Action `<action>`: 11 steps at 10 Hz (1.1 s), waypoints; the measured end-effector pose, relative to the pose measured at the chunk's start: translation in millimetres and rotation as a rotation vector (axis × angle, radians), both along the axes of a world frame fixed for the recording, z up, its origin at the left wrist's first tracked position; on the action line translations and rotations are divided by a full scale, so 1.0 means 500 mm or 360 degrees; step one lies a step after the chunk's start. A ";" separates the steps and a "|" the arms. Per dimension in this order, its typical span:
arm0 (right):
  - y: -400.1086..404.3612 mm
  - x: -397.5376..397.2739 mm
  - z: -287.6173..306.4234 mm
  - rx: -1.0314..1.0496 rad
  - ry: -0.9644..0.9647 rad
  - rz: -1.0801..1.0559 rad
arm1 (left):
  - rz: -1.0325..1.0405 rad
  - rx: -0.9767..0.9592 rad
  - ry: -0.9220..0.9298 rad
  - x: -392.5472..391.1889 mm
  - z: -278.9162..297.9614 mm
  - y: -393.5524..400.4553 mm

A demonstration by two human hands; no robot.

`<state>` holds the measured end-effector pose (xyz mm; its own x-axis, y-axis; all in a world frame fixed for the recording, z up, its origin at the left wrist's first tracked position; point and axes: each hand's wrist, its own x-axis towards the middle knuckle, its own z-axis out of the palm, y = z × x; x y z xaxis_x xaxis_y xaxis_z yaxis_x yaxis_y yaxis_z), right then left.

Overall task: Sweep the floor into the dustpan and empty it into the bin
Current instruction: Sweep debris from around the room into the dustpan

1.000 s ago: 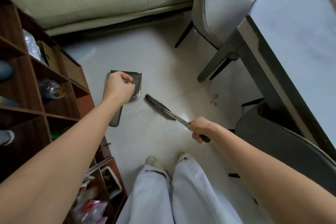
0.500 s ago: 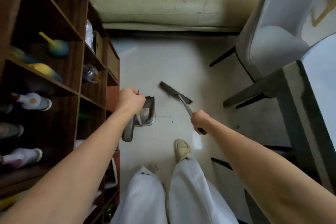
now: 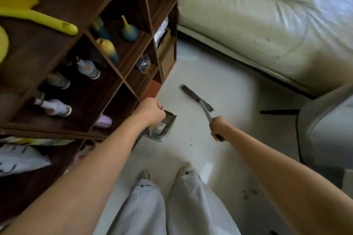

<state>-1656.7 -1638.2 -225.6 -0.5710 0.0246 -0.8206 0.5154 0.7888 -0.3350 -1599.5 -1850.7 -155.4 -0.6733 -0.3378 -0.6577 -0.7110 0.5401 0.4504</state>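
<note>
Nearest you, your white trouser legs (image 3: 164, 206) stand on the pale glossy floor (image 3: 219, 74), with dark specks of debris (image 3: 248, 192) low on your right. Your left hand (image 3: 150, 111) curls around the dark dustpan (image 3: 164, 128), a shallow rounded tray holding pale scraps beside the dark wooden shelf (image 3: 122, 80), while your right hand (image 3: 217, 127) grips the handle of the brush (image 3: 196, 98), well apart from the dustpan. Its flat dark head sits beyond both hands, short of the cream leather sofa (image 3: 267, 15).

You find no text, brand or number you can read anywhere here. The bottles (image 3: 87, 67) on the shelf unit (image 3: 131, 86) carry labels too blurred to make out.
</note>
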 end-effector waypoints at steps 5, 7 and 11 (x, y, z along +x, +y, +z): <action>-0.162 -0.134 -0.131 0.0105 -0.0059 0.0772 | 0.0115 0.0010 -0.0117 -0.024 -0.018 -0.005; -0.104 -0.048 -0.046 0.0402 -0.0368 0.1031 | 0.0043 0.0039 -0.0107 -0.004 0.004 0.005; -0.186 -0.110 -0.130 0.0348 -0.0064 0.0629 | -0.0006 0.0019 -0.0089 0.029 -0.024 -0.019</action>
